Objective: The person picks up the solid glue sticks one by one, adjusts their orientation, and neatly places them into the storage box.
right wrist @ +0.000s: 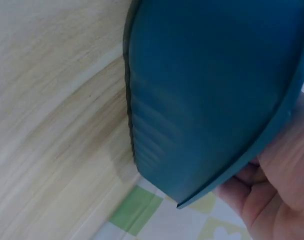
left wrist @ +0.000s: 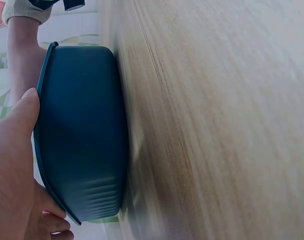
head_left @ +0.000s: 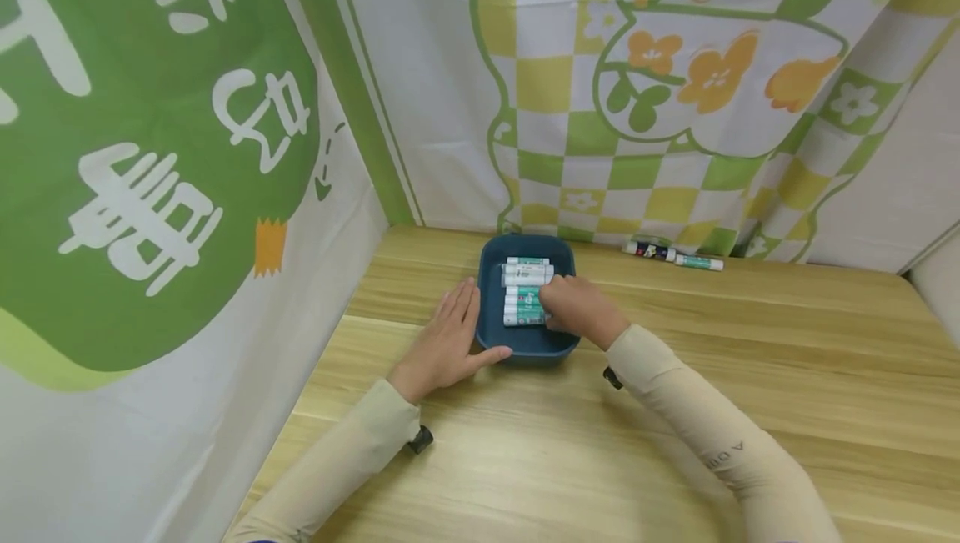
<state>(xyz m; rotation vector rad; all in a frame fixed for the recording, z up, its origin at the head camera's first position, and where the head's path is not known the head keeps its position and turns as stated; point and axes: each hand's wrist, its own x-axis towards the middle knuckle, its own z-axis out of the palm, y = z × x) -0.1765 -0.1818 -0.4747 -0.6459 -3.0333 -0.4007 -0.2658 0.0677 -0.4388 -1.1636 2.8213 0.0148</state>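
Observation:
A dark blue open box (head_left: 540,347) stands on the table with several white and teal glue sticks (head_left: 522,311) lying side by side in it. My left hand (head_left: 444,343) rests along the box's left side, fingers straight, with the thumb on the front rim; the left wrist view shows this hand (left wrist: 14,170) against the rim. Reaching in over the right rim, my right hand (head_left: 581,307) has its fingers curled at the right ends of the glue sticks and grips there. Its fingertips are hidden. In the right wrist view, the box wall (right wrist: 207,95) blocks the contents.
At the back of the table, right of the box, lie a dark-labelled white tube (head_left: 650,251) and a teal-labelled glue stick (head_left: 699,263), end to end. A patterned curtain (head_left: 622,168) hangs behind the wooden table (head_left: 555,460); a green and white cloth (head_left: 225,318) borders the left.

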